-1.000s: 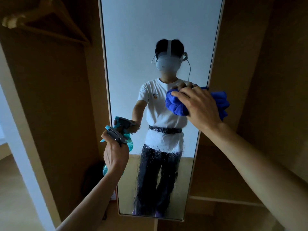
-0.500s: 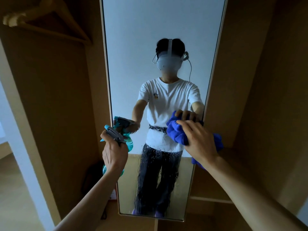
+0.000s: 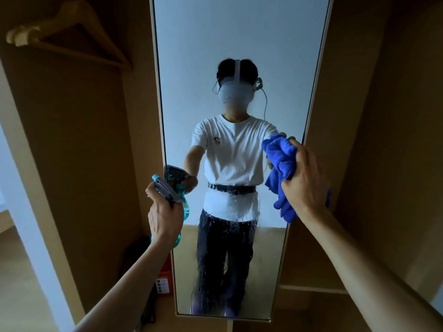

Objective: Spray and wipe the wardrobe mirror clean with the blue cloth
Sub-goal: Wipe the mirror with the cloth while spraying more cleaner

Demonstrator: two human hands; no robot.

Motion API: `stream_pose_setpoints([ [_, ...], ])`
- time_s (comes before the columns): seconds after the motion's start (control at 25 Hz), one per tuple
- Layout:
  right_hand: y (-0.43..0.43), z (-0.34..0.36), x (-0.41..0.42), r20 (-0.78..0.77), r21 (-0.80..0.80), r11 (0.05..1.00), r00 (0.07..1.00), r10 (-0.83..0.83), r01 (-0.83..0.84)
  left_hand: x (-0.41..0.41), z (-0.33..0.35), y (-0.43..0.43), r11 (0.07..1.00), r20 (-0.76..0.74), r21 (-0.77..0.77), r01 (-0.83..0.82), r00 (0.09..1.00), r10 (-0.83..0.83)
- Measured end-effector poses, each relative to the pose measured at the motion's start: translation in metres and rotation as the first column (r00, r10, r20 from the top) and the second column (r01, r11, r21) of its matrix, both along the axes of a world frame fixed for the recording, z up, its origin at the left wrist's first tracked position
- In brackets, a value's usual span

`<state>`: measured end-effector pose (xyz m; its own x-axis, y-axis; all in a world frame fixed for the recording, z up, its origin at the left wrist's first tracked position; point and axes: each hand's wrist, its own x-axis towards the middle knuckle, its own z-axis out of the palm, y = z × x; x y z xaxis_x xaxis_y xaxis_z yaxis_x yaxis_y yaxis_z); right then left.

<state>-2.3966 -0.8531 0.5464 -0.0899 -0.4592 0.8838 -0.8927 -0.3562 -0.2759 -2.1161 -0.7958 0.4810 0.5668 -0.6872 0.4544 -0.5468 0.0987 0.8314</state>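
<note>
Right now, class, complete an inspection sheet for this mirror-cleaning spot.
Surface: mirror, clear above, wet drip streaks across its lower part.
Job's things: cloth bunched at the mirror's right edge; bottle by its left edge.
Clutter: hanger upper left; small orange item low beside the mirror.
Hands: left hand grips the bottle; right hand grips the cloth.
Cables: one thin cable, seen in the reflection.
Surroundings: wooden wardrobe panels; shelf lower right.

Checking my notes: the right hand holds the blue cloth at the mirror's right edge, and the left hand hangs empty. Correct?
No. The left hand is not empty: it grips a teal spray bottle by the left edge of the mirror, as the head view shows. The right hand does hold the blue cloth at the right edge.
</note>
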Motion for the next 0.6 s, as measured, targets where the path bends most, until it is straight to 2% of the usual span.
stream_pose_setpoints([
  [0.28,-0.002,-0.009,0.008,0.093,0.053,0.997,0.994,-0.059,0.054,0.01,-0.003,-0.004,0.999,-0.047,-0.004,0.052,0.998,-0.052],
  [0.48,-0.007,-0.006,0.022,0.211,0.066,0.998,0.977,-0.012,-0.002,0.018,-0.004,-0.004,0.997,-0.042,0.031,0.07,0.997,-0.068],
  [0.6,-0.005,-0.007,0.042,0.171,0.055,0.998,0.985,0.013,-0.022,0.022,-0.006,-0.004,0.994,-0.048,0.032,0.103,0.994,-0.102],
])
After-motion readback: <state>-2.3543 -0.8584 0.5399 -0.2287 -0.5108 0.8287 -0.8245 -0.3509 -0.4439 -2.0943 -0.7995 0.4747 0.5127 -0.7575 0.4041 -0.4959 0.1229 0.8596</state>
